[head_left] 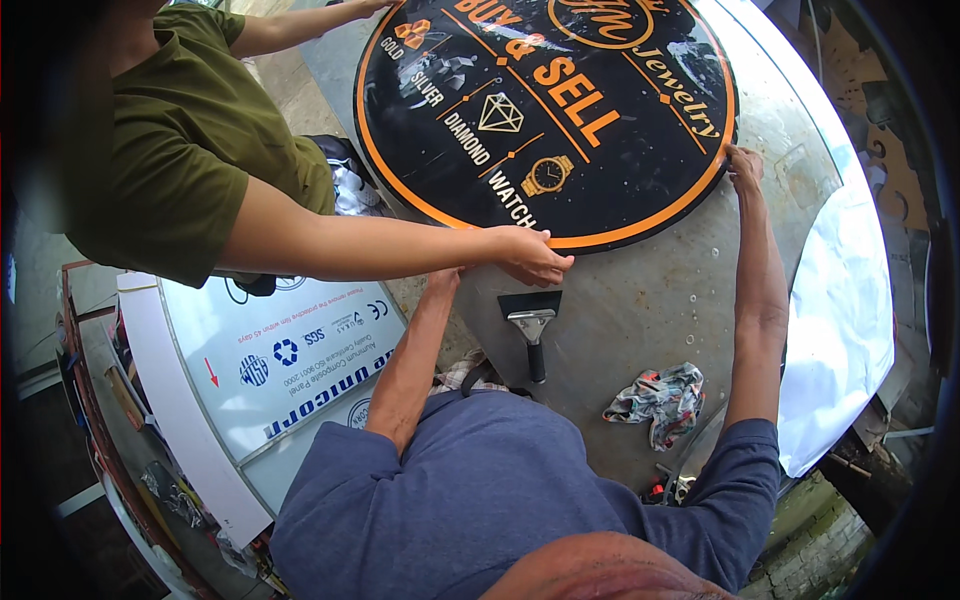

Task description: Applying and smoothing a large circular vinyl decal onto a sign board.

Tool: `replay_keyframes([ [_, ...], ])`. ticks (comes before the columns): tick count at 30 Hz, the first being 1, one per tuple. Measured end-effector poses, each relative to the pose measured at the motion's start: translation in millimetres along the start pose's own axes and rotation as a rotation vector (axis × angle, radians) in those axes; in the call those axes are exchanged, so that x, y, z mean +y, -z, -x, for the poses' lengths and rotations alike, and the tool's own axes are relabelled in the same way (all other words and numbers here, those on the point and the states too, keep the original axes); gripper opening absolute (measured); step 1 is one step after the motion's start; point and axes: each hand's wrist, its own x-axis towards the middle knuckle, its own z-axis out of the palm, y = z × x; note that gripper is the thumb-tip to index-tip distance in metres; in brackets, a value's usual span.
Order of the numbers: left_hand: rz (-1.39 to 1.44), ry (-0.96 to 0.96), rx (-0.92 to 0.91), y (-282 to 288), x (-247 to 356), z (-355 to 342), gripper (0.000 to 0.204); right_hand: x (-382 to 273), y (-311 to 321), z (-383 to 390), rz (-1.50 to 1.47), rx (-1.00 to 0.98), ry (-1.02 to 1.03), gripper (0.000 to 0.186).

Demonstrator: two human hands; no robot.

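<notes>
A round black sign with an orange border and orange and white lettering lies over the grey metal table. My right hand grips its right rim, fingers bent at the edge. My left hand reaches toward the sign's near-left rim; a co-worker's forearm covers its fingers, so its hold is hidden. One hand of the co-worker, in a green shirt, is at the near edge, and the other hand is at the far-left edge. A squeegee with a black handle lies just below the sign.
A crumpled patterned rag lies on the table near my right forearm. White sheeting hangs over the right edge. At left leans a large printed panel. The co-worker's arm crosses above my left arm.
</notes>
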Motion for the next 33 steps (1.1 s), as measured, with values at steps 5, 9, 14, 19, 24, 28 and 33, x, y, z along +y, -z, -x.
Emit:
replay_keyframes([
  [5, 0.027, 0.041, 0.066, 5.0, -12.0, -1.9, 0.042, -2.5, 2.2, 5.1, -0.009, 0.005, 0.001, 0.030],
  [9, 0.037, 0.041, 0.099, 11.7, -14.2, -1.7, 0.038, -7.9, 0.6, 10.1, 0.004, 0.019, -0.009, 0.029],
  [14, 0.079, 0.139, 0.114, 9.6, -8.5, -5.7, 0.035, -2.5, -0.6, 4.2, -0.024, 0.036, -0.014, 0.029],
  [19, -0.077, 0.312, 0.414, -0.3, -2.8, -7.1, 0.034, -4.9, -1.4, 4.1, -0.021, 0.052, 0.007, 0.027],
  [24, -0.168, 0.386, 0.477, -26.3, 21.8, -6.5, 0.027, -2.1, -4.3, 5.0, -0.026, 0.068, 0.006, 0.030],
  [28, -0.209, 0.460, 0.484, -28.1, 25.3, -10.7, 0.022, -3.3, -2.7, 4.9, -0.006, 0.078, 0.028, 0.031],
  [33, -0.234, 0.466, 0.542, -45.4, 37.9, -14.6, 0.016, -2.1, 0.0, 5.8, -0.004, 0.105, 0.005, 0.032],
])
